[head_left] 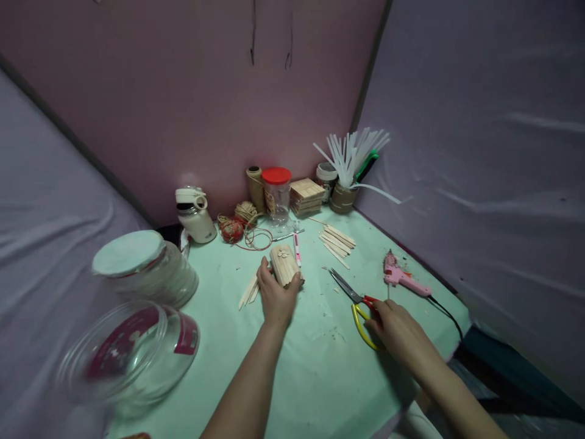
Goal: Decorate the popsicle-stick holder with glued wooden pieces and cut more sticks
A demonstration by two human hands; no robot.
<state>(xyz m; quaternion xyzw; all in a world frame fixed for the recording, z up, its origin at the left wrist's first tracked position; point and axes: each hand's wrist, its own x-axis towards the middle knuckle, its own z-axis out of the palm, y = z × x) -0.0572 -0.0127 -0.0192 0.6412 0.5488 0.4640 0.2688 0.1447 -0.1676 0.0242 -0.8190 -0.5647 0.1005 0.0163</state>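
Observation:
My left hand (278, 297) is closed around the lower sides of a small wooden piece (284, 263) built of craft sticks, with little petal-like bits on its front. Several loose craft sticks (249, 291) lie just left of that hand. On the right, my right hand (393, 326) has its fingers on the handles of a pair of scissors (350, 289), one handle red and one yellow. The blades point away to the upper left and look slightly parted. A pink utility knife (297, 249) rests beside the wooden piece.
A pink glue gun (404, 277) with a cord lies at the right. More craft sticks (337, 242) are spread mid-table. Behind stand a red-lidded jar (276, 189), yarn balls (233, 230), a bottle (196, 219) and a pot of glue sticks (343, 198). Large clear jars (150, 353) fill the left.

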